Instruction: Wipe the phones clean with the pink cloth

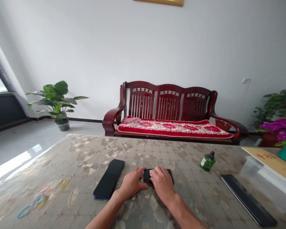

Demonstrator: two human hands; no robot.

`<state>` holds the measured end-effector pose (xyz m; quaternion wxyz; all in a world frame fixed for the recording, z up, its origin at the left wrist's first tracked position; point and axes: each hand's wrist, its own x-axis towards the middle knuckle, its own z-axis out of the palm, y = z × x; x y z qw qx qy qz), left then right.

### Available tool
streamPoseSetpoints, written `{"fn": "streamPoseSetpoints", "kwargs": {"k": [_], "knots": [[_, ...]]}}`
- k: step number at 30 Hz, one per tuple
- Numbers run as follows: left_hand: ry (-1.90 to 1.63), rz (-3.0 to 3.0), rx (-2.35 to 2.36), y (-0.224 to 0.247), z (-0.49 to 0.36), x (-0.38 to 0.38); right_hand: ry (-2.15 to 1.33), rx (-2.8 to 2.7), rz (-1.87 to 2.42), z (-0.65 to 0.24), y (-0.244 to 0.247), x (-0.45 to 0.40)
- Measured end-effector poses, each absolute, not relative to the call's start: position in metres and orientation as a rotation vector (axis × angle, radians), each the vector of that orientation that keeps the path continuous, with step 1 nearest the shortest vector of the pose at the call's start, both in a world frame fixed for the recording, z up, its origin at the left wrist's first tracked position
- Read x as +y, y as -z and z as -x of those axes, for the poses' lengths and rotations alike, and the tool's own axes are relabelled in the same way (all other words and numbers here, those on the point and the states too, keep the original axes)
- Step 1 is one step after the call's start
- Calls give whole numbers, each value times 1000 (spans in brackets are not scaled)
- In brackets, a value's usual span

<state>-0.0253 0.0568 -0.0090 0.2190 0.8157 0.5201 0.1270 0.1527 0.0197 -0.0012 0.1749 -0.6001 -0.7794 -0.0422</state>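
Left hand (132,183), thumb and fingers curled, grips the left end of a dark phone (146,178), lower centre; right hand (162,183), bunched on what seems a white cloth (151,172), covers its middle; green bottle (207,163) stands toward frame right

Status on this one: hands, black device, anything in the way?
Left hand at left end of black device. Right hand holds pale cloth or tissue on top. Device flat on table. Smartphone to its left, not blocking.
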Motion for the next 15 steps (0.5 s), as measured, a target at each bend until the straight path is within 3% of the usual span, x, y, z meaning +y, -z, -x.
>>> {"fn": "streamPoseSetpoints", "kwargs": {"k": [15], "knots": [[-332,-2226,1457,4,25,56,61,-2272,1494,-140,4,16]]}}
